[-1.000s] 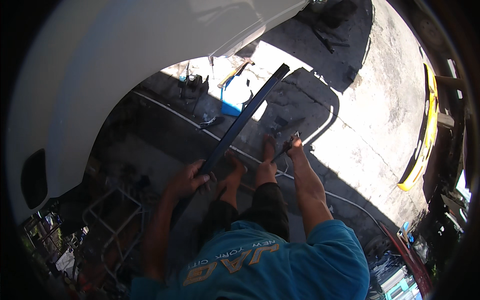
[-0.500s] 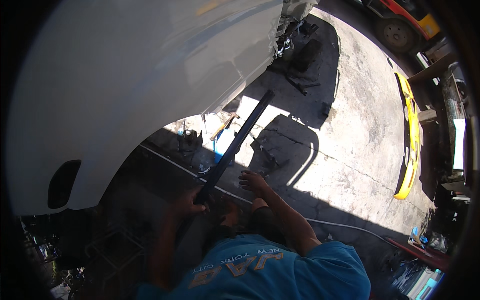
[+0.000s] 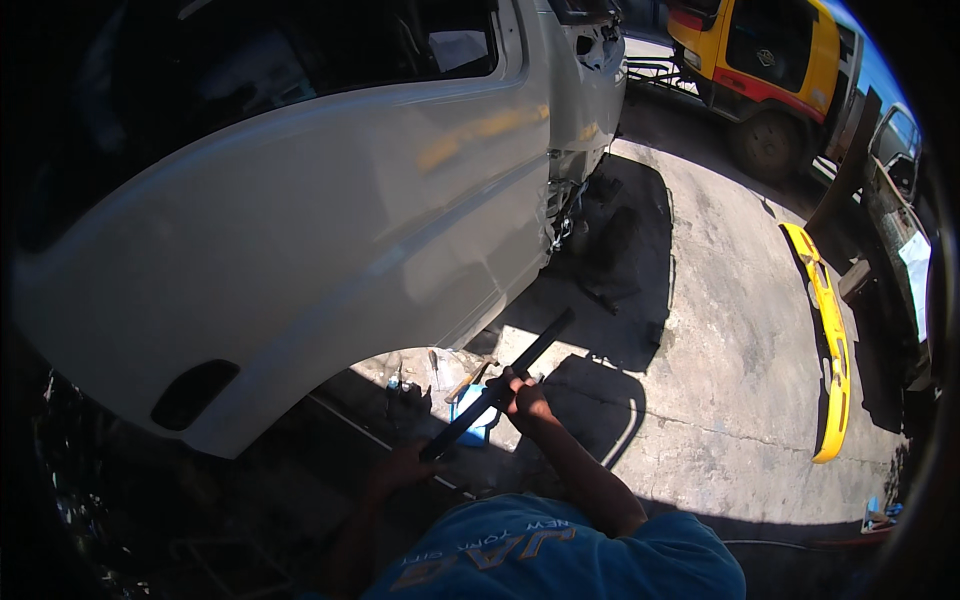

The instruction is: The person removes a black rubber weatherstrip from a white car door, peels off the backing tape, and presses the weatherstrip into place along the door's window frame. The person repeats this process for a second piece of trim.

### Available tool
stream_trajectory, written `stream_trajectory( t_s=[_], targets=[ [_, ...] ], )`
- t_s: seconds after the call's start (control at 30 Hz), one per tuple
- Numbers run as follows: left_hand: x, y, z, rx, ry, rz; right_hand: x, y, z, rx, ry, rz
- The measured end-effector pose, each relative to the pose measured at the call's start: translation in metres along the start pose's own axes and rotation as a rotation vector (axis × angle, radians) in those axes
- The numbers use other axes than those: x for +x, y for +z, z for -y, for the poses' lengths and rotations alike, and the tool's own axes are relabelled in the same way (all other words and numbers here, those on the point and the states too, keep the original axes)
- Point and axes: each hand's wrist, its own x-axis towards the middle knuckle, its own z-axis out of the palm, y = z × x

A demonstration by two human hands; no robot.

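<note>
A long dark strip slants from lower left up to the right, held in both hands. My left hand grips its lower end in deep shadow. My right hand is closed around its middle, in sunlight. The strip's upper end reaches toward the lower edge of a white van's side panel, which fills the upper left. My blue shirt shows at the bottom.
Tools and a blue box lie on the concrete under the van's wheel arch. A thin hose runs across the ground. A yellow bumper lies at the right. A yellow vehicle stands at the back right.
The view has tilted upward, showing more of the van and yard. My right hand moved from the ground onto the strip's middle. The strip stays slanted in my left hand.
</note>
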Motion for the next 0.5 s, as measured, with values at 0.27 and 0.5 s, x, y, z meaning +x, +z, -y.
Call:
stream_trajectory(
  t_s=[0.27,0.5],
  targets=[
    [-0.07,-0.037,-0.057,0.369,-0.086,-0.422,0.01,0.044,0.074,0.257,-0.17,0.254],
    [-0.165,-0.097,-0.148,0.727,-0.099,-1.006,0.038,0.112,0.157,0.288,-0.168,0.491]
  ],
)
